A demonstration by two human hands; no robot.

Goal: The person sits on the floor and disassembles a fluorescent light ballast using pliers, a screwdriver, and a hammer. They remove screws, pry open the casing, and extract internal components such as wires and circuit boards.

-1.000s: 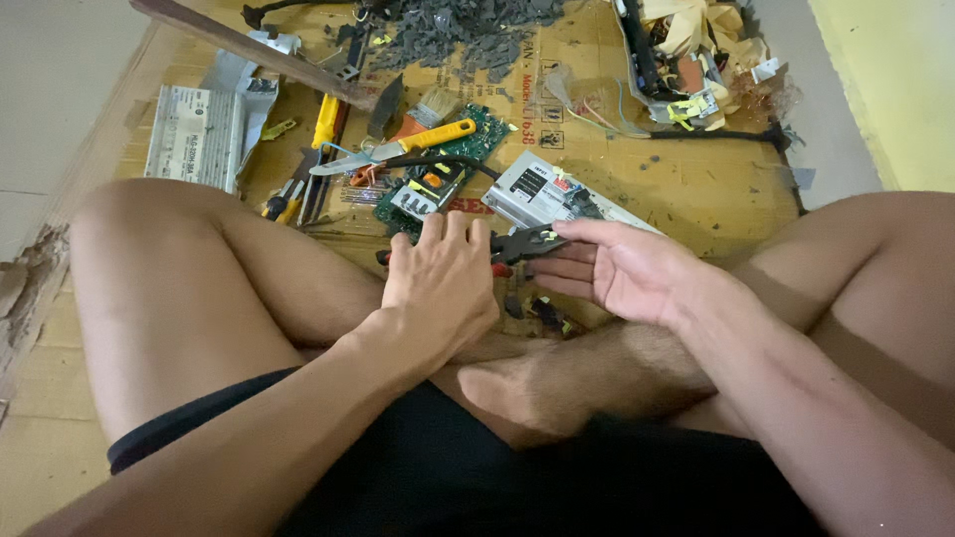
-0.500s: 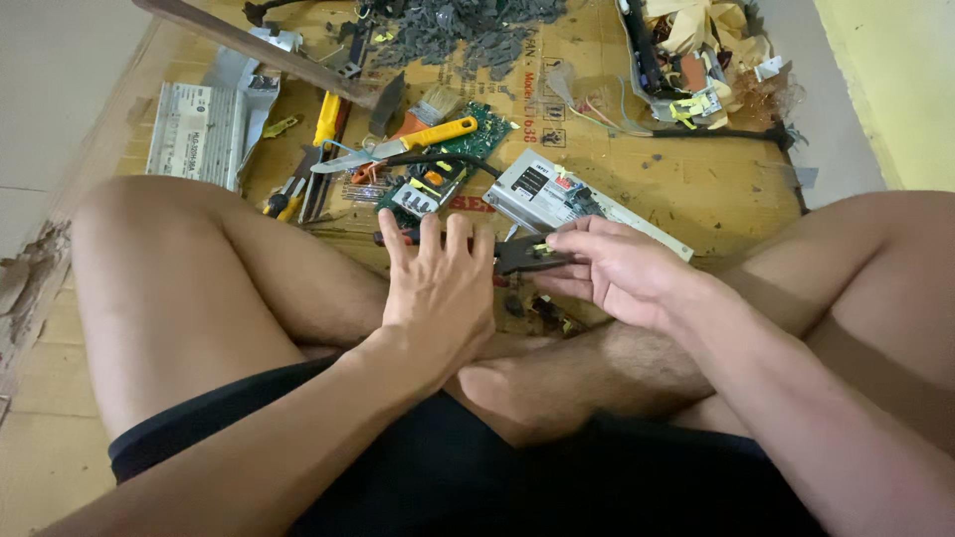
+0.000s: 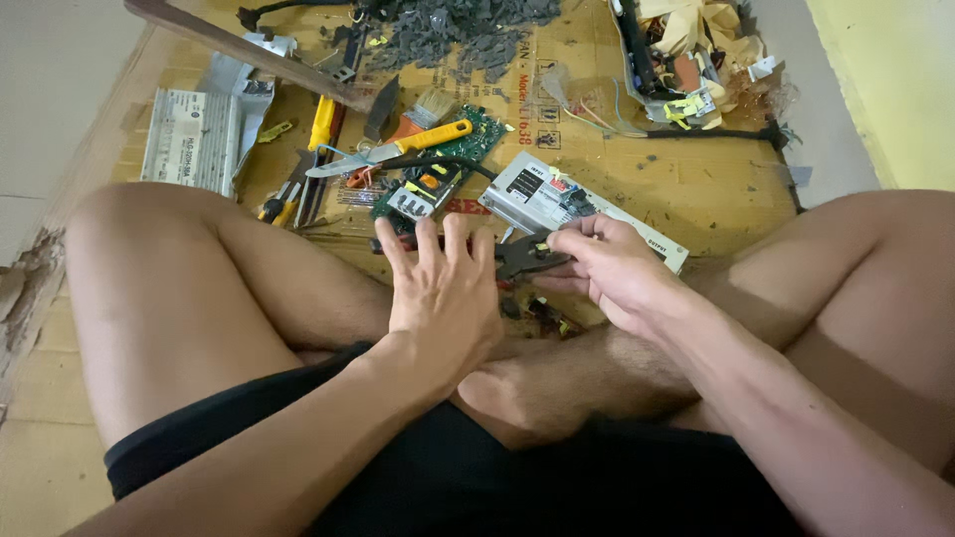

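Left hand (image 3: 443, 298) is laid flat, fingers spread, nothing gripped, on the near edge of a green circuit board (image 3: 423, 194) on the cardboard sheet (image 3: 696, 189). Right hand (image 3: 607, 268) is clenched around dark pliers (image 3: 527, 256), just beside a white power-supply module (image 3: 542, 199).

white labelled module (image 3: 542, 194) lies, perhaps boxed, on printed cardboard (image 3: 686, 189).

Flattened cardboard sheet (image 3: 696, 189) covers the floor as a work surface, stained and littered with dark debris. Pale tiled floor (image 3: 60, 89) visible at left; crumbling edge at lower left. Yellow wall (image 3: 895, 80) at upper right, grey strip along its base. Light even, soft shadows.
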